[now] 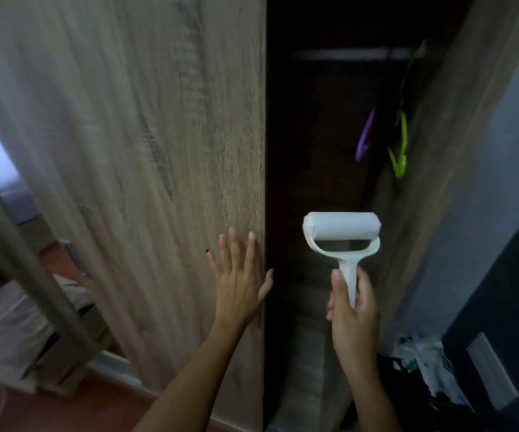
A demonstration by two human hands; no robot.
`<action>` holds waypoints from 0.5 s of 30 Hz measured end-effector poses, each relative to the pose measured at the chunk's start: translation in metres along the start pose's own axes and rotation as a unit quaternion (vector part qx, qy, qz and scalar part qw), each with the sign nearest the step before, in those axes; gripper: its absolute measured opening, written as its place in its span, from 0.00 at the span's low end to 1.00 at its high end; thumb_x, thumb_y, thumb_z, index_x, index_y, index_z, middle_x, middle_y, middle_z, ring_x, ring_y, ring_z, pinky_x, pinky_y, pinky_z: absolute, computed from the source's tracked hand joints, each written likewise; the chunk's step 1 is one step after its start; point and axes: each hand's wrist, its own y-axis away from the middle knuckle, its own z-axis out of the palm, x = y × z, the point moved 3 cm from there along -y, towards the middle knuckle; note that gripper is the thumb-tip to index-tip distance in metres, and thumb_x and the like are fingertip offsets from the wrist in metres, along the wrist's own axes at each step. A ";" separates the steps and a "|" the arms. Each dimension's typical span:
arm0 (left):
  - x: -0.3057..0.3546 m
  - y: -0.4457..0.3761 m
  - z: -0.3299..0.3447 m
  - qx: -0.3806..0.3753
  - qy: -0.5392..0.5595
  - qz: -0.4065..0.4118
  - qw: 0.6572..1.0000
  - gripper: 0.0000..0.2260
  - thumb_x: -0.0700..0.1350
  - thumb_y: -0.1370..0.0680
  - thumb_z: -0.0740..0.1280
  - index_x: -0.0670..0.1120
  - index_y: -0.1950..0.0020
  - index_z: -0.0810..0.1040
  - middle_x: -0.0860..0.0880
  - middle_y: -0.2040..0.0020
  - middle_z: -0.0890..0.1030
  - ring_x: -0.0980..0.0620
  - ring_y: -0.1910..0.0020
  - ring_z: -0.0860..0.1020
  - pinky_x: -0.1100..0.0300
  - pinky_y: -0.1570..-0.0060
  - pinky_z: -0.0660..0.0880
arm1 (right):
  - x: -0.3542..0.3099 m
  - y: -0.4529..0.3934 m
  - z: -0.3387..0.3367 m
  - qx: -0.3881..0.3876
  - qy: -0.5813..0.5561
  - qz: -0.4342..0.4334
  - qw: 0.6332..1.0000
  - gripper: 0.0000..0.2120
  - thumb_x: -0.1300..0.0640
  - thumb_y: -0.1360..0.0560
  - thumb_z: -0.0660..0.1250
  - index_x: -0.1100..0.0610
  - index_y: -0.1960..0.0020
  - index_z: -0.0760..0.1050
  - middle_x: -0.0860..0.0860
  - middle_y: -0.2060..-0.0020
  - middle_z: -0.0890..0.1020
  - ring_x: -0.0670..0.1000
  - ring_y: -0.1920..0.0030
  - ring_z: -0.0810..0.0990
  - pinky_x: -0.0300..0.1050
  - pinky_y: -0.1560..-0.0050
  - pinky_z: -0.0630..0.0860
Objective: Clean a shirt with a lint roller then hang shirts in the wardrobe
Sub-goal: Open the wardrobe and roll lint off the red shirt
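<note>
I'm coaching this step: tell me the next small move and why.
Probably push the wardrobe door further aside with the left hand, whose straight fingers lie flat on it near its edge. The opening is narrow, and the right hand is busy holding the lint roller.

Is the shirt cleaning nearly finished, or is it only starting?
Only starting, it looks like. Done: the wardrobe stands partly open. In hand: the left hand lies flat on the wooden door, while the right hand grips the lint roller by its handle. Left: no shirt is in view yet, and the purple hanger and green hanger hang bare inside.
</note>
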 end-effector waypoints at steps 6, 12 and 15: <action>-0.037 -0.060 -0.030 0.009 -0.004 -0.026 1.000 0.49 0.64 0.28 0.64 0.48 0.22 0.34 0.35 0.22 0.43 0.34 0.24 0.44 0.32 0.31 0.54 | -0.002 -0.010 0.050 -0.043 -0.005 -0.003 0.999 0.04 0.49 0.21 0.63 0.46 0.48 0.75 0.46 0.71 0.74 0.45 0.71 0.73 0.43 0.72 0.70; -0.073 -0.064 -0.029 0.006 -0.006 -0.031 0.999 0.49 0.63 0.28 0.66 0.47 0.22 0.35 0.35 0.23 0.43 0.34 0.24 0.45 0.34 0.31 0.61 | -0.008 -0.018 0.089 -0.078 0.013 -0.010 0.997 0.06 0.46 0.22 0.62 0.45 0.53 0.75 0.48 0.70 0.75 0.49 0.70 0.73 0.45 0.69 0.70; -0.095 -0.064 -0.030 -0.001 -0.016 -0.028 0.999 0.48 0.63 0.27 0.64 0.48 0.22 0.34 0.36 0.23 0.40 0.35 0.23 0.44 0.36 0.29 0.59 | -0.011 -0.018 0.107 -0.090 0.011 -0.013 0.996 0.05 0.46 0.22 0.62 0.45 0.51 0.76 0.50 0.69 0.76 0.50 0.69 0.74 0.46 0.69 0.71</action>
